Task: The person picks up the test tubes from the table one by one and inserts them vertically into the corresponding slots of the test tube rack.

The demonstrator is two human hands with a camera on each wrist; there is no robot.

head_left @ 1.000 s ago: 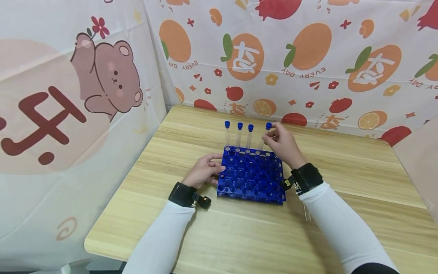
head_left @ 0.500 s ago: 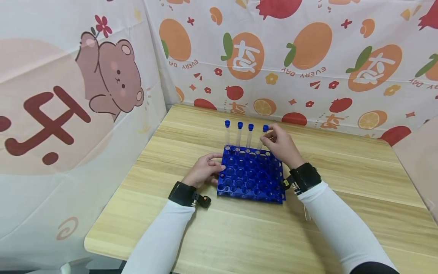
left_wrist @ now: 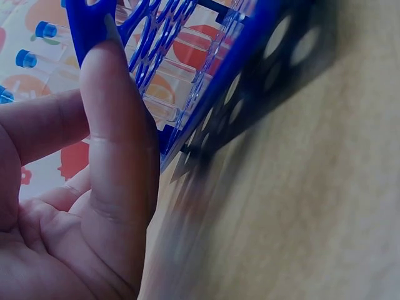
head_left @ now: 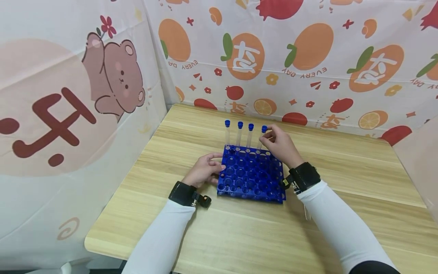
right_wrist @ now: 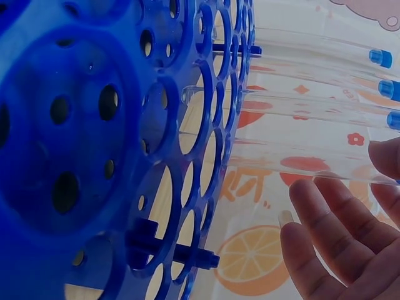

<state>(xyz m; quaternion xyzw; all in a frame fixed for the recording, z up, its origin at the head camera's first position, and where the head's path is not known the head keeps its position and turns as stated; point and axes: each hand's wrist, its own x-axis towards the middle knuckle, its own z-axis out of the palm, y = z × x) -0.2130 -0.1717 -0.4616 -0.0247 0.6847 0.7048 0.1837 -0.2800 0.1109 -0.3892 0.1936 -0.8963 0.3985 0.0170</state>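
Observation:
A blue test tube rack [head_left: 251,175] stands on the table, its top full of round holes. My left hand [head_left: 202,172] grips the rack's left end, thumb on the top edge, as the left wrist view also shows. Along the far row stand three clear blue-capped test tubes, the left one [head_left: 227,133], the middle one [head_left: 239,136] and the right one [head_left: 249,137]. To their right, my right hand [head_left: 282,147] pinches a fourth test tube [head_left: 264,130] just below its cap. That tube's lower end is in the rack, and it leans slightly right.
Thin clear rods or tubes [head_left: 307,213] lie on the table, partly hidden under the right forearm. Patterned cloth [head_left: 273,91] hangs behind the wooden table [head_left: 205,243], and another cloth [head_left: 68,198] hangs at its left side.
My right hand has moved slightly left and down with the fourth test tube, which now sits lower and more upright. The left hand and the rack have stayed in place.

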